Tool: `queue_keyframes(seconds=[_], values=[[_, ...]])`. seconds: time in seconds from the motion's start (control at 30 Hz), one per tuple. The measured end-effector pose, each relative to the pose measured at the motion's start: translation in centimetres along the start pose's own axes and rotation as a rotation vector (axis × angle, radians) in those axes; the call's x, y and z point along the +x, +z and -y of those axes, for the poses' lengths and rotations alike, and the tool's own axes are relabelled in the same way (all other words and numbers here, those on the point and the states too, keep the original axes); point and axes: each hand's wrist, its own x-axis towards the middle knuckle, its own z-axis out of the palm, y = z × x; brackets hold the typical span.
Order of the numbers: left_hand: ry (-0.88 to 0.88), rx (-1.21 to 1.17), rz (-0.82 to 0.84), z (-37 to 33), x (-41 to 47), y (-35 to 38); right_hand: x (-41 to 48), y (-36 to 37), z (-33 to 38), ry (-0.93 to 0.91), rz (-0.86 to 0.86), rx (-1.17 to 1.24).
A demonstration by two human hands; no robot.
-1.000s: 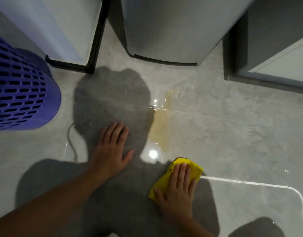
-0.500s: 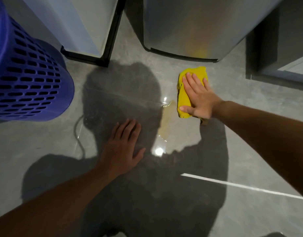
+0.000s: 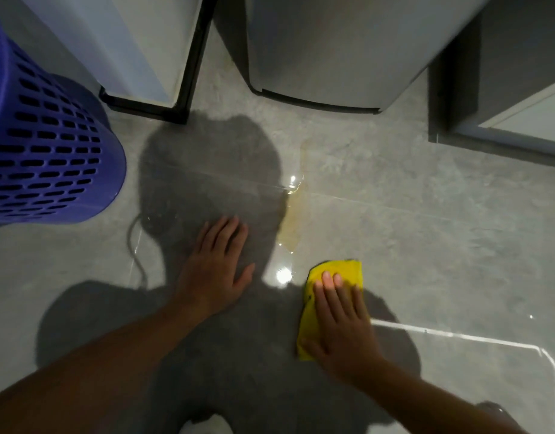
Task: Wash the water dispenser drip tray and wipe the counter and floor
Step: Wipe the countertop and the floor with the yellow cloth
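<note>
A yellow cloth point(image 3: 338, 272) lies flat on the grey tiled floor point(image 3: 426, 233), with my right hand point(image 3: 340, 321) pressed palm-down on it, fingers together. A yellowish wet streak point(image 3: 293, 220) runs across a tile joint just beyond the cloth, with bright wet glints near it. My left hand point(image 3: 215, 264) rests flat on the floor to the left of the streak, fingers spread, holding nothing. The base of the water dispenser point(image 3: 326, 57) stands at the far side of the floor. The drip tray is not in view.
A purple perforated basket point(image 3: 47, 145) stands at the left. A white cabinet with a black frame point(image 3: 188, 73) sits beside the dispenser. A dark cabinet base point(image 3: 495, 120) is at the right. A thin cord point(image 3: 133, 245) lies on the floor.
My right hand has dragged the yellow cloth back from near the dispenser base toward me, over the wet streak. My left hand has stayed planted on the floor.
</note>
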Motion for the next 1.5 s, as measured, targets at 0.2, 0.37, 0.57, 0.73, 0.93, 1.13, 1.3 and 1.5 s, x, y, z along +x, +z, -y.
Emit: queue_keyframes(seconds=[0.2,0.37,0.57,0.73,0.93,1.13,1.3,1.5], values=[[-0.005,-0.043,-0.050,0.0,0.0,0.1,5.8,-1.2,5.0,0.372,-0.084,0.127],[-0.001,-0.067,-0.034,0.1,-0.1,0.2,18.9,-7.3,0.1,0.577,-0.050,0.257],[0.014,-0.075,-0.033,0.1,0.0,0.1,26.9,-13.7,-8.3,0.025,0.114,-0.068],[0.006,-0.103,-0.018,0.2,0.0,-0.6,24.1,-13.1,-8.4,-0.238,0.146,-0.264],[-0.127,-0.152,0.013,4.2,0.0,-2.5,11.4,-6.2,-2.6,-0.018,0.043,-0.098],[-0.128,0.091,0.063,9.9,-0.5,-2.5,6.2,-2.8,3.6,0.049,0.027,0.009],[-0.135,0.118,0.060,10.2,-0.5,-1.3,16.9,-7.9,-0.7,0.259,0.055,0.082],[-0.132,0.119,0.034,10.2,-0.3,-1.5,27.7,-13.9,-4.6,-0.094,0.175,-0.116]])
